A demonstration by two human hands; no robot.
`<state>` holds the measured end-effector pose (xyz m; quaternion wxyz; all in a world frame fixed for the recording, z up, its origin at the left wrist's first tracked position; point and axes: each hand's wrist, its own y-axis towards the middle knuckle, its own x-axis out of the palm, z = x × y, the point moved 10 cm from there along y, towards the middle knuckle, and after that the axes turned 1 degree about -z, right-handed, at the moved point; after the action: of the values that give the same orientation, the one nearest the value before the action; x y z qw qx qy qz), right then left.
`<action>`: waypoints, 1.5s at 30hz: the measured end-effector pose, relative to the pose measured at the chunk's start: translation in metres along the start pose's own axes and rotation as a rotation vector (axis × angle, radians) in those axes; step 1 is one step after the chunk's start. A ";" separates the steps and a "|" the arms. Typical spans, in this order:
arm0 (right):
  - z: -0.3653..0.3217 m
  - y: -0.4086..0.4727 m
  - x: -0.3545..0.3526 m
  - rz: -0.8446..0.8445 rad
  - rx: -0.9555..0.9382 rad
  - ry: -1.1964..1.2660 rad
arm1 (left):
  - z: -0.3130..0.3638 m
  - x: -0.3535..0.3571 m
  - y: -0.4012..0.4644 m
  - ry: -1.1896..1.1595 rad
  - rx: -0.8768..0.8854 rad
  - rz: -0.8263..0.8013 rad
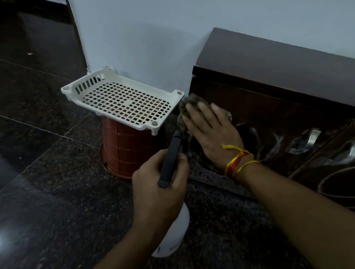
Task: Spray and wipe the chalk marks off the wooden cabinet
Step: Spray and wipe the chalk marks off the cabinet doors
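Observation:
A low dark wooden cabinet [287, 80] stands against the wall on the right. Pale chalk marks [277, 143] streak its door beside two metal handles. My right hand [211, 131] lies flat with straight fingers, pressing a grey-brown cloth [189, 105] against the left end of the cabinet front. My left hand [159, 187] grips a white spray bottle [175, 232] by its neck. The bottle's black nozzle head [170, 157] points up toward the cabinet.
A white perforated plastic tray [123, 102] sits on an upturned red bucket [127, 148] just left of the cabinet, close to the cloth. The floor [46, 186] is dark polished granite. A pale wall [139, 31] rises behind.

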<state>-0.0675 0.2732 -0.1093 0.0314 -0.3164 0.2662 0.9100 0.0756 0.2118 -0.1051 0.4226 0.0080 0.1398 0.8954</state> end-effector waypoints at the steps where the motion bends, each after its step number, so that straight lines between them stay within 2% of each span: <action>1: 0.006 0.004 -0.003 0.022 0.051 0.005 | -0.001 0.000 0.000 0.007 0.005 0.003; 4: 0.007 0.005 -0.002 0.058 0.142 0.041 | -0.006 -0.001 0.001 0.023 0.010 0.009; 9: -0.034 -0.022 0.028 -0.053 -0.034 0.090 | -0.010 0.013 -0.002 0.011 0.018 -0.047; 11: -0.030 -0.023 0.024 -0.024 -0.044 0.072 | -0.008 0.020 0.002 0.008 0.032 -0.073; 15: 0.002 -0.022 0.009 0.127 0.155 0.062 | -0.015 0.028 0.020 -0.035 0.054 -0.037; 17: 0.001 -0.027 0.014 0.152 0.201 0.072 | -0.021 0.034 0.028 -0.046 0.075 -0.029; 24: -0.041 -0.045 0.041 0.076 -0.001 0.026 | -0.057 0.035 0.037 -0.029 0.061 0.018; 30: -0.033 -0.035 0.036 0.144 0.199 0.028 | -0.070 0.024 0.041 -0.011 0.074 0.044; 34: -0.078 -0.047 0.067 0.004 -0.046 0.063 | -0.078 0.014 0.040 0.008 0.066 0.052; 36: -0.082 -0.050 0.070 -0.028 -0.109 0.059 | -0.080 0.012 0.037 0.012 0.056 0.040; 38: -0.073 -0.048 0.064 -0.013 -0.091 0.013 | -0.081 0.010 0.035 0.015 0.057 0.026; 42: -0.057 -0.042 0.055 0.053 0.061 0.008 | -0.086 0.005 0.036 0.034 0.050 0.037; 45: -0.090 -0.050 0.074 0.002 -0.066 0.043 | -0.087 0.010 0.038 0.030 0.044 0.011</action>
<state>-0.0653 0.2625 -0.2352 0.0145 -0.3365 0.2367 0.9113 0.0289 0.1756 -0.1798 0.4155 0.0048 0.1655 0.8944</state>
